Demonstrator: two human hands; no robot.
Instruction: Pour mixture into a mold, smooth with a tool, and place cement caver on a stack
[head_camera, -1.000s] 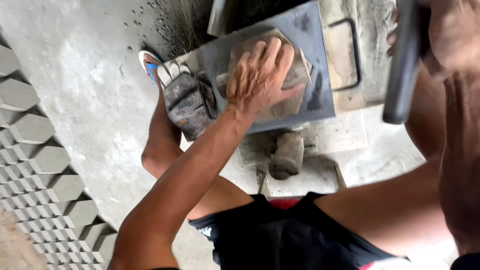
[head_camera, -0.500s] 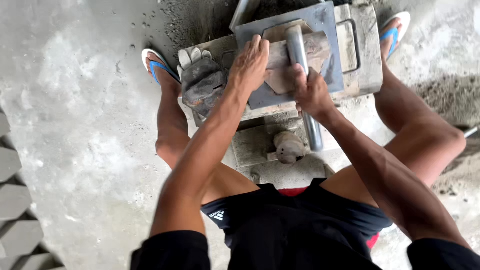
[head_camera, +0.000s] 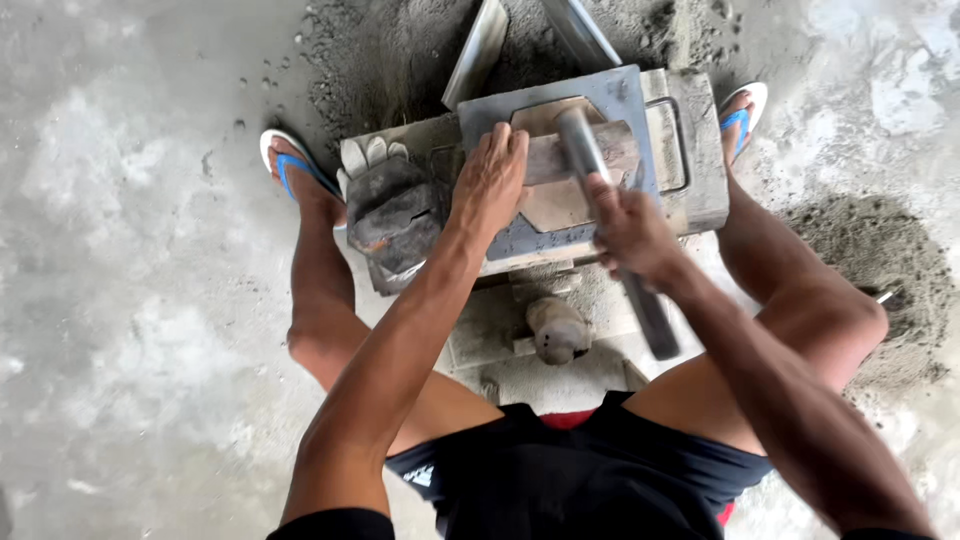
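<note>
Metal bar (head_camera: 600, 190) was gripped by right hand (head_camera: 628, 232); wooden block (head_camera: 565, 160) was pressed flat by open left hand (head_camera: 490, 180) on mould (head_camera: 600, 100).

glove (head_camera: 392, 215) left of mould (head_camera: 590, 160) | pipe (head_camera: 610, 220) across mould | knob (head_camera: 558, 330) in front

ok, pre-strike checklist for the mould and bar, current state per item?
1. Left hand flat on the wooden block: ok.
2. Right hand closed round the metal bar: ok.
3. Bar tip resting on the block over the hexagonal opening of the metal mould: ok.
4. Left fingers clear of the bar tip: not ok, they lie right beside it.
5. Worn gloves on the hands: not ok, they lie on the mould's left edge.
6. Mould sitting level on its base: cannot tell.
</note>
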